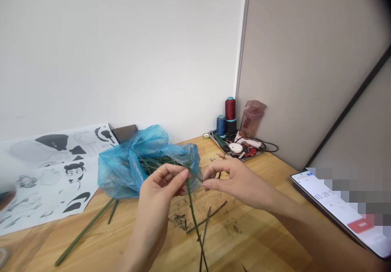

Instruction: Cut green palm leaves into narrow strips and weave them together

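My left hand pinches a long green plant stem between thumb and forefinger. The stem slants down from the fingertips toward the bottom of the view. Close by on the right, my right hand is closed, with thumb and forefinger pinched at a thin green strand that runs from near the left fingertips. A short dark green piece shows behind the right fingers; whether they hold it too, I cannot tell. Just behind the hands lies a crumpled blue plastic bag, its opening showing many green stems.
Loose stems and dark scraps lie on the wooden table. Printed sheets are at left. A tray with thread spools, cords and a pinkish bottle stands in the corner. A phone lies at right.
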A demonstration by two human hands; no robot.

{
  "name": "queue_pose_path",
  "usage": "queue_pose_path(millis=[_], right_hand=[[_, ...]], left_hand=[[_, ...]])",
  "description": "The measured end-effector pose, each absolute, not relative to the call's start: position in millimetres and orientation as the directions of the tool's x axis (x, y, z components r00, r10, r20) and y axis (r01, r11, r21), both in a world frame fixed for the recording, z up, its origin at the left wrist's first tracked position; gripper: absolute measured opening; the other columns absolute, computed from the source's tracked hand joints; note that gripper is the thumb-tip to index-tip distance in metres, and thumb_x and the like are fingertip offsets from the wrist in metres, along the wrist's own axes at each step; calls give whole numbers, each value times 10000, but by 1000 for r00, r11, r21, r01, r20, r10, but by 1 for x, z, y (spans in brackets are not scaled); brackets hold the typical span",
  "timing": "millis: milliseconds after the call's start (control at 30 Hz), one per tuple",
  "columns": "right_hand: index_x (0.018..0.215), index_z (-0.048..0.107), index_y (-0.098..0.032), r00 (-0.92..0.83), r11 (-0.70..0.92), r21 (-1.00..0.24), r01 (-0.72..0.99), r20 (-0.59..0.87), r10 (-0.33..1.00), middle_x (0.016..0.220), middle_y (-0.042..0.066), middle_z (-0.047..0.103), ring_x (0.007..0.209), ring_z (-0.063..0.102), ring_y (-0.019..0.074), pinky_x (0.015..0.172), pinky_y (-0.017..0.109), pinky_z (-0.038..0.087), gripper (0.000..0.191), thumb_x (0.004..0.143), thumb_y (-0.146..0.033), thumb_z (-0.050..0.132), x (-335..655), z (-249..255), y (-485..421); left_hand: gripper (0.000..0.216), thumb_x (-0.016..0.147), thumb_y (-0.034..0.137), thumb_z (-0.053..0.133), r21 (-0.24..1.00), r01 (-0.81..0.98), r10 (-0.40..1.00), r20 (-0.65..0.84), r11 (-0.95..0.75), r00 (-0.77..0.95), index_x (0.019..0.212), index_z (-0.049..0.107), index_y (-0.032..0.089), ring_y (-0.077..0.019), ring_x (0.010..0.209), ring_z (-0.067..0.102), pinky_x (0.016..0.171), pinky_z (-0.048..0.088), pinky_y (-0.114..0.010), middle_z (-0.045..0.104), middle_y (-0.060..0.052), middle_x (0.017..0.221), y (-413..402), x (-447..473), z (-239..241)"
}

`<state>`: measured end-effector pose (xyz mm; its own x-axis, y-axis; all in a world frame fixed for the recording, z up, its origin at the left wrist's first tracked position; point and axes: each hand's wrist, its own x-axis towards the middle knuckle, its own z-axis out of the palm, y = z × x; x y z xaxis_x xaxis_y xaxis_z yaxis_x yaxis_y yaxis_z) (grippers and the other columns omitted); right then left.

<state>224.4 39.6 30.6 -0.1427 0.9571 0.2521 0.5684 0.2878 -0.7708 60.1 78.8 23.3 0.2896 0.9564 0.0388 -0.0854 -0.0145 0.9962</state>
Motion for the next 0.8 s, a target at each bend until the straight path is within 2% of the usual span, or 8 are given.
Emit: queue_pose_path(millis=[67,233,400,467,567,667,733,800], right_hand=[[692,603,-211,-132,276,-771,574,246,960,701,-50,606,876,512,170,974,352,113,104,744,-297,578,225,30,40],[720,601,-178,-126,244,-828,505,210,970,745,-10,600,801,529,159,741,269,373,107,757,-264,551,223,32,38],[809,612,-185,-159,245,-854,458,193,968,775,-26,611,757,550,121,685,207,393,104,752,-261,569,221,32,37],[800,614,-207,-153,267,-795,545,219,964,752,-45,615,728,550,114,657,206,384,103,773,-280,547,219,30,36],[801,613,-239,-176,320,-594,738,288,941,780,-49,615,737,542,128,654,236,360,126,810,-296,501,214,29,32],[875,587,-242,-204,326,-437,838,304,931,852,-16,607,779,540,171,648,272,353,132,823,-295,478,211,30,27],[862,571,-217,-197,308,-438,845,279,940,811,2,607,758,550,187,614,274,360,127,820,-281,470,210,30,25],[814,560,-193,-194,279,-546,790,208,959,703,-2,596,657,568,170,561,258,376,150,823,-297,452,211,30,24]], left_hand=[[115,663,265,619,994,-101,965,58,-33,255,682,567,165,-62,535,432,518,359,-158,508,46,565,79,60,23],[134,642,243,634,1000,-1,912,-16,17,409,604,554,143,-72,541,452,508,368,-167,521,29,558,76,64,24],[212,618,254,665,988,-145,970,-17,54,244,800,593,175,-60,592,480,526,380,-145,585,23,700,82,62,20],[251,597,255,681,987,-151,977,-23,56,210,819,604,168,-74,621,499,537,393,-153,602,7,736,83,62,18],[223,586,259,684,990,-137,975,-7,38,220,768,607,155,-81,603,501,554,409,-174,594,7,711,82,62,18],[197,591,253,674,995,-96,971,9,14,240,738,588,155,-91,597,509,576,417,-194,577,18,666,79,63,19],[170,588,243,669,999,-27,965,25,-19,260,703,577,156,-103,599,518,573,416,-201,574,19,635,78,63,18],[118,598,231,653,992,77,951,76,-104,299,648,573,160,-115,593,519,554,409,-207,571,16,611,76,64,17]])
